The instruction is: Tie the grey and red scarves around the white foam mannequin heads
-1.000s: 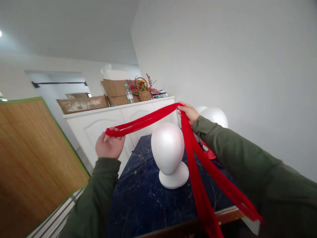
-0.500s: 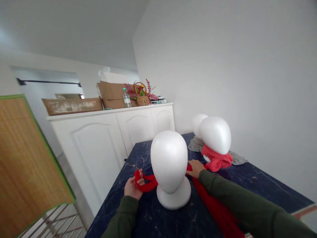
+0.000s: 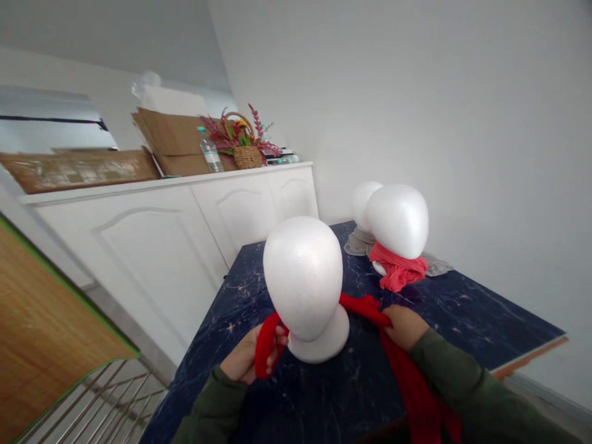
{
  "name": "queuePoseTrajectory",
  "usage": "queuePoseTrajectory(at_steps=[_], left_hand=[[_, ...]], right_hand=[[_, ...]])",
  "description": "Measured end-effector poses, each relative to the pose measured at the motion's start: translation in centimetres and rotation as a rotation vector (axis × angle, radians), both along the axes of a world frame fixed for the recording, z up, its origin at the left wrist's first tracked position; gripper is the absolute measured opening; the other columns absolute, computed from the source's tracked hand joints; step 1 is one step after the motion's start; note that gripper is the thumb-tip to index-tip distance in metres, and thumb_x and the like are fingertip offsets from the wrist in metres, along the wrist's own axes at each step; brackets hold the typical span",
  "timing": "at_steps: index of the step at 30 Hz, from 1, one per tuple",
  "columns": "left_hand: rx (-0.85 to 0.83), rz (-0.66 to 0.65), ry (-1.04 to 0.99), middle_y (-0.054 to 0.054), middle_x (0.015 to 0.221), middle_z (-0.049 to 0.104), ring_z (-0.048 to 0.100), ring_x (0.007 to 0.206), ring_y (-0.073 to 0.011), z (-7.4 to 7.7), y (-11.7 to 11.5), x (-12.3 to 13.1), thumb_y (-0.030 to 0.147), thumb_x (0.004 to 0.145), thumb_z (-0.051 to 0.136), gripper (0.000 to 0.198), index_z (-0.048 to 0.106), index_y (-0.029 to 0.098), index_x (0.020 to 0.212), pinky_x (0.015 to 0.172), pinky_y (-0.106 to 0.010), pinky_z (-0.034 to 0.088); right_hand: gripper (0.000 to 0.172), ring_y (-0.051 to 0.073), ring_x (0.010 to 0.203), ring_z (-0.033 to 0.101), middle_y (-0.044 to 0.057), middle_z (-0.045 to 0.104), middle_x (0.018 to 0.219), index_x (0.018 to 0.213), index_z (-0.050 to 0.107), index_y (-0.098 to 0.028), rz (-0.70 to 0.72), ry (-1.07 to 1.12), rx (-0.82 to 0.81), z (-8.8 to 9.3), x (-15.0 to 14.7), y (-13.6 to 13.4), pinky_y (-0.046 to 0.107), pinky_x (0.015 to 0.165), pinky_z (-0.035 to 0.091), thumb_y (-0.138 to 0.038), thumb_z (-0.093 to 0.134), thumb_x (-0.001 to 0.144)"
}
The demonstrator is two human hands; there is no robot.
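Observation:
A white foam mannequin head leans slightly to the left on its round base, between my two hands. Behind its neck runs a red scarf, coming out on both sides. My left hand is closed round the scarf's short end, left of the neck. On the right, my right hand grips the scarf's longer part, which hangs down toward the table's front edge. The stretch of scarf behind the neck is hidden by the head.
Two more foam heads stand at the back right; the nearer head wears a coral scarf. Grey cloth lies by them on the dark blue marbled table. White cabinets hold boxes, a bottle and a flower basket.
My right hand has drawn the scarf away from the neck, to the right and nearer. My left hand has come closer to the neck. The head has tilted left, and the view has shifted.

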State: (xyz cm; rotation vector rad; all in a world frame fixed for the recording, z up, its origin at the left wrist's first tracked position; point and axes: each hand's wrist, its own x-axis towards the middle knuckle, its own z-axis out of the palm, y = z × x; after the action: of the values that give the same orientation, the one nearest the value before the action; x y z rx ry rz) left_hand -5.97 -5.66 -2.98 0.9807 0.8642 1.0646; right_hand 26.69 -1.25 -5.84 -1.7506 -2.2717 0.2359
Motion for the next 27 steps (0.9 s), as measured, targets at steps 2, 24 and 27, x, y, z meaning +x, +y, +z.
queuePoseTrajectory(at_steps=[2,24,27], left_hand=[[-0.015,-0.178,0.083,-0.009,0.071,0.064,0.052,0.039,-0.0089,-0.8,0.0,0.6,0.025,0.063,0.067,0.022,0.062,0.011,0.080,0.035,-0.018,0.040],[0.435,-0.394,0.460,-0.004,0.108,0.060,0.047,0.110,-0.0258,-2.2,-0.5,5.0,0.019,0.068,0.056,0.037,0.058,0.020,0.105,0.097,-0.040,0.029],[0.316,-0.328,0.282,-0.004,0.112,0.058,0.045,0.112,-0.0269,-1.7,-0.5,5.1,0.011,0.062,0.062,0.044,0.059,0.020,0.105,0.099,-0.038,0.029]], right_hand=[[0.019,0.022,0.079,0.056,0.010,0.061,0.081,0.080,0.061,-0.012,0.102,0.287,-0.107,0.0,-1.0,-0.9,0.032,0.072,0.039,-0.018,0.044,0.072],[0.040,0.020,0.096,0.052,0.009,0.055,0.105,0.105,0.045,-0.016,-0.114,1.470,-0.067,-1.7,-15.4,-6.6,0.033,0.084,0.042,-0.036,0.056,0.072],[0.048,0.021,0.088,0.051,0.010,0.052,0.099,0.106,0.040,-0.015,-0.286,1.270,0.133,-1.9,-13.9,-7.6,0.033,0.078,0.042,-0.037,0.060,0.067]])
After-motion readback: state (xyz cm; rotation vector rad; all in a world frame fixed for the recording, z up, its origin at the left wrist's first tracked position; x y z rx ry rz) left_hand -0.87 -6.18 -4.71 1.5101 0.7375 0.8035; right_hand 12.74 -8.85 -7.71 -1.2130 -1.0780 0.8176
